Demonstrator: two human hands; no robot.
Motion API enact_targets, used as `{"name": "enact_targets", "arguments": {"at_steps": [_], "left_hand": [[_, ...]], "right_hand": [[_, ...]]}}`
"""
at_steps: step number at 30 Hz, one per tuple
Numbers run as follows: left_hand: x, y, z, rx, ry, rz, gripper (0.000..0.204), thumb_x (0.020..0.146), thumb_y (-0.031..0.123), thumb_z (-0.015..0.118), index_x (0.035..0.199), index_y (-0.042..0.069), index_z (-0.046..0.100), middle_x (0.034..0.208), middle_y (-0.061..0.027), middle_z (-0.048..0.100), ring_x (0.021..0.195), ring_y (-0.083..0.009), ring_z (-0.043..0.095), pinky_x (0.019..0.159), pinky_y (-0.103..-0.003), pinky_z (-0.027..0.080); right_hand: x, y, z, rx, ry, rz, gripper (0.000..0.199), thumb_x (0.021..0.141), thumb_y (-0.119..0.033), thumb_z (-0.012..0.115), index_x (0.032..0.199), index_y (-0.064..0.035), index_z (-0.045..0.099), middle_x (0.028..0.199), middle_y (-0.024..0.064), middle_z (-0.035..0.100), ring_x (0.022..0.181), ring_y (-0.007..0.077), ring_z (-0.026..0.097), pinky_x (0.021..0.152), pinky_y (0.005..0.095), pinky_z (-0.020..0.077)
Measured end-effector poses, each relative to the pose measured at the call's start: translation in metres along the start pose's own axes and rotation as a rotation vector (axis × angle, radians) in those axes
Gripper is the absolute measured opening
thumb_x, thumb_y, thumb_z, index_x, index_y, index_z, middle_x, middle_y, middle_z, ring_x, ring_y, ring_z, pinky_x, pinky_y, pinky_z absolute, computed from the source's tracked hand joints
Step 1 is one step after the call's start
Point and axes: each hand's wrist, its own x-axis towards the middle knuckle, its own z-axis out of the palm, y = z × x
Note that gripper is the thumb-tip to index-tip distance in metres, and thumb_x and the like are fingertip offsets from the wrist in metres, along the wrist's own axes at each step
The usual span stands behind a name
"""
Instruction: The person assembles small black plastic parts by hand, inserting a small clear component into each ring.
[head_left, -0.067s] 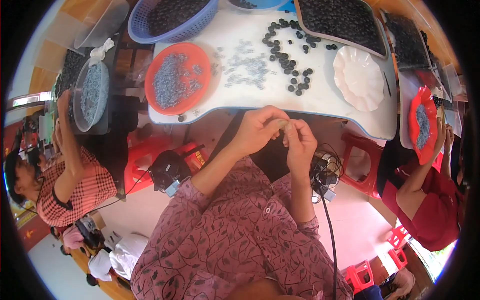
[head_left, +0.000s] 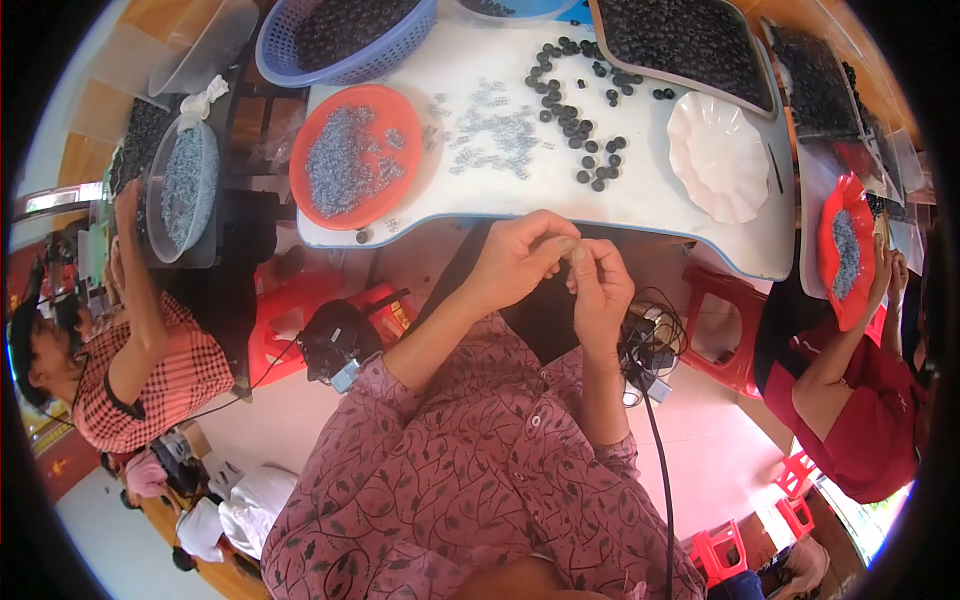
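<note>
My left hand (head_left: 512,262) and my right hand (head_left: 600,287) meet just off the near edge of the white table (head_left: 470,200). Both are closed in a pinch, fingertips almost touching. Whatever sits between them is too small and too covered to make out. Beyond my hands, small metal springs (head_left: 490,135) lie scattered on the tabletop. To their right, black round parts (head_left: 570,125) form a loose curved trail. A red plate (head_left: 402,190) on the left bears a heap of similar springs. On the right stands a white scalloped dish (head_left: 715,155).
A blue basket (head_left: 375,68) and a tray (head_left: 765,85), both full of black parts, stand at the back. Co-workers sit on either side; the right one's hands (head_left: 890,268) are beside a red dish (head_left: 832,215). A red stool (head_left: 715,320) and cables (head_left: 655,335) lie below.
</note>
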Motion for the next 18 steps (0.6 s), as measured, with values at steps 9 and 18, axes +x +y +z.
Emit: {"name": "enact_targets", "arguments": {"at_steps": [9,18], "left_hand": [[0.051,0.007,0.001,0.693,0.287,0.566,0.017,0.082,0.002,0.063,0.099,0.006,0.065,0.084,-0.0129,0.058,0.074,-0.0319,0.060,0.062,-0.038,0.049],[0.064,0.010,0.007,0.937,0.220,0.524,0.016,0.078,0.010,0.068,0.093,0.008,0.062,0.087,-0.0115,0.052,0.084,-0.0327,0.057,0.066,-0.043,0.050]], "right_hand": [[0.003,-0.002,0.000,-0.010,0.120,0.049,0.009,0.094,-0.011,0.061,0.096,-0.0032,0.063,0.078,-0.0032,0.056,0.060,0.0028,0.047,0.054,0.0178,0.0392],[0.002,0.003,-0.003,-0.033,0.138,0.059,0.009,0.094,-0.011,0.061,0.096,-0.0030,0.064,0.077,-0.0034,0.056,0.061,0.0029,0.048,0.054,0.0175,0.0397]]}}
